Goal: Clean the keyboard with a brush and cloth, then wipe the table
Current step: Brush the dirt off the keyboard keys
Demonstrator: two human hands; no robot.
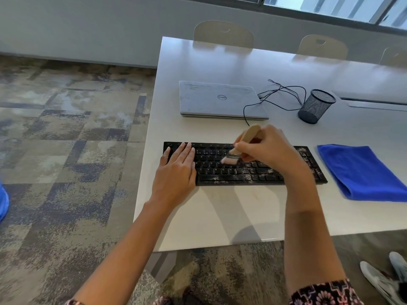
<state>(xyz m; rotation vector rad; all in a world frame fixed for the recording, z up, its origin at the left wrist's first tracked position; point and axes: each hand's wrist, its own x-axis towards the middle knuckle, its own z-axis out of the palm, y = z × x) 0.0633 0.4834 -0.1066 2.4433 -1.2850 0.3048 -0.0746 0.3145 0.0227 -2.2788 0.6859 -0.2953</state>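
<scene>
Patterned sleeve (323,292) nearest, at your right elbow. Your right hand (268,150) curls its fingers round the wooden brush (251,132), bristles down on the middle keys of the black keyboard (231,173). Your left hand (176,167) lies flat, fingers straight, on its left end. Pale dust speckles the right-hand keys. Blue cloth (361,172) lies folded just right of the keyboard on the white table (231,213); closed laptop (220,100) beyond.

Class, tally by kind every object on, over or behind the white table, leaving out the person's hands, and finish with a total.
Keyboard: 1
Brush: 1
Cloth: 1
Laptop: 1
Mesh cup: 1
Cable: 1
Chairs: 3
Total: 9
</scene>
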